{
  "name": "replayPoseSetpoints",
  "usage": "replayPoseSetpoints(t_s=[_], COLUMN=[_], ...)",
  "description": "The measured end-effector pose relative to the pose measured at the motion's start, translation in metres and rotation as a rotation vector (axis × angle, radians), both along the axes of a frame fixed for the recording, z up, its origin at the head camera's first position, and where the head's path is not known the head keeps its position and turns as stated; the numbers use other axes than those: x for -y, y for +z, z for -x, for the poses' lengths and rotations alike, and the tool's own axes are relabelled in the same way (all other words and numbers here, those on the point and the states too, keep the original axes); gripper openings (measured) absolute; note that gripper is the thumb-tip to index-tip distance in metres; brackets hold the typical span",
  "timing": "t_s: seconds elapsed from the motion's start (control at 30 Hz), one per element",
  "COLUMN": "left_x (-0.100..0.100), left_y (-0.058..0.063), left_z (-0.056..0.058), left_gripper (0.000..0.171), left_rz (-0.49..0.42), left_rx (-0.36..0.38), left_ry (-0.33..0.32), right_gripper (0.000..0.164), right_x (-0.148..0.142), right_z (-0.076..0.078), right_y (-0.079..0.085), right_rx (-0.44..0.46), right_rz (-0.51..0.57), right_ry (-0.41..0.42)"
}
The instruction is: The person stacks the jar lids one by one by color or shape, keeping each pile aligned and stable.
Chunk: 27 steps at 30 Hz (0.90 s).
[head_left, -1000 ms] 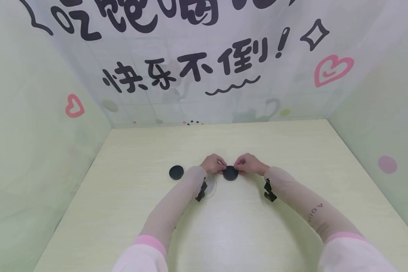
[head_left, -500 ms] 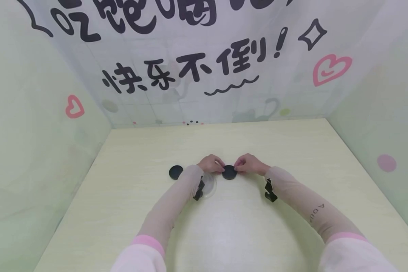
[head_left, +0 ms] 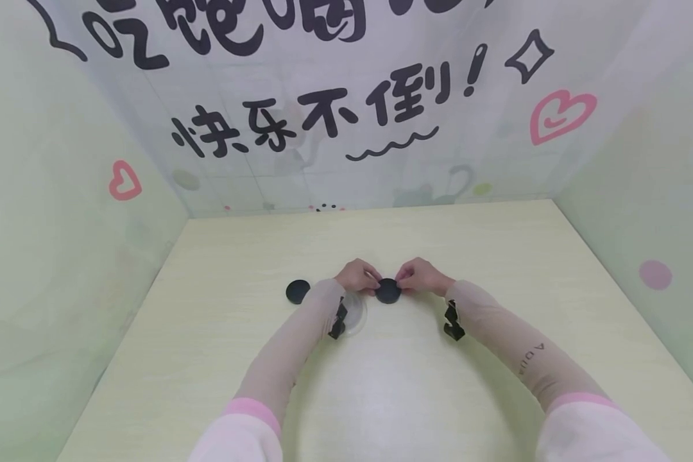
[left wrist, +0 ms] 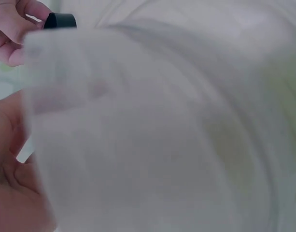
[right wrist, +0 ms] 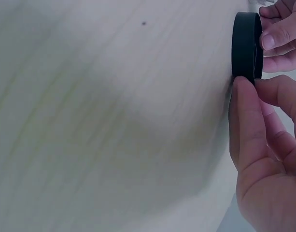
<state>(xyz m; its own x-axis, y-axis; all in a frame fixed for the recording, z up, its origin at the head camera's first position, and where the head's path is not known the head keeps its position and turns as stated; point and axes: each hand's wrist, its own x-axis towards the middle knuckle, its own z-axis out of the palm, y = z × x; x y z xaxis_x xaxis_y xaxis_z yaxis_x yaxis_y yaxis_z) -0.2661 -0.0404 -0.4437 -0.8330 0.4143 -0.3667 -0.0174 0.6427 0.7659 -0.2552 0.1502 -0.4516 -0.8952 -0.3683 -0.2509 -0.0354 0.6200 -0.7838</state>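
Observation:
A round black lid (head_left: pixel 388 290) with a shallow rim is held between my two hands, just above or on the table; the exact gap is unclear. My right hand (head_left: pixel 424 276) pinches its right edge between thumb and fingers, plainly seen in the right wrist view, where the lid (right wrist: pixel 244 46) stands on edge to that camera. From the other side my left hand (head_left: pixel 358 276) grips the rim with its fingertips. Close by my left wrist is a clear round container (head_left: pixel 355 314), which fills much of the left wrist view as a blurred translucent wall (left wrist: pixel 138 145).
A second black lid (head_left: pixel 297 291) lies to the left, partly behind my left sleeve (head_left: pixel 291 346). Pale wood covers the table (head_left: pixel 416 385). Printed cloth walls (head_left: pixel 323 179) close it off at the back and both sides.
Both hands and the lid stay nearly in place, with a slight shift left in the head view. More of the clear container shows beside my left wrist than a second ago.

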Motion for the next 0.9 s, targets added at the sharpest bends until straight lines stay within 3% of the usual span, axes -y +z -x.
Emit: replayPoseSetpoints(t_s=[0.27,0.57,0.9], left_x=[0.005,0.015,0.037], left_y=[0.012,0.026,0.043], left_z=[0.004,0.008,0.014], left_gripper=[0.019,0.022,0.022], left_rz=[-0.011,-0.036,-0.065], left_rx=[-0.038,-0.013,-0.042], left_ry=[-0.020,-0.004,0.024], right_gripper=[0.010,0.010,0.010], right_x=[0.004,0.014,0.035], right_z=[0.002,0.008,0.019], right_y=[0.010,0.027,0.048], right_rx=[-0.007,0.029,0.019], right_rz=[0.028,0.058,0.059], right_ry=[-0.009,-0.012,0.000])
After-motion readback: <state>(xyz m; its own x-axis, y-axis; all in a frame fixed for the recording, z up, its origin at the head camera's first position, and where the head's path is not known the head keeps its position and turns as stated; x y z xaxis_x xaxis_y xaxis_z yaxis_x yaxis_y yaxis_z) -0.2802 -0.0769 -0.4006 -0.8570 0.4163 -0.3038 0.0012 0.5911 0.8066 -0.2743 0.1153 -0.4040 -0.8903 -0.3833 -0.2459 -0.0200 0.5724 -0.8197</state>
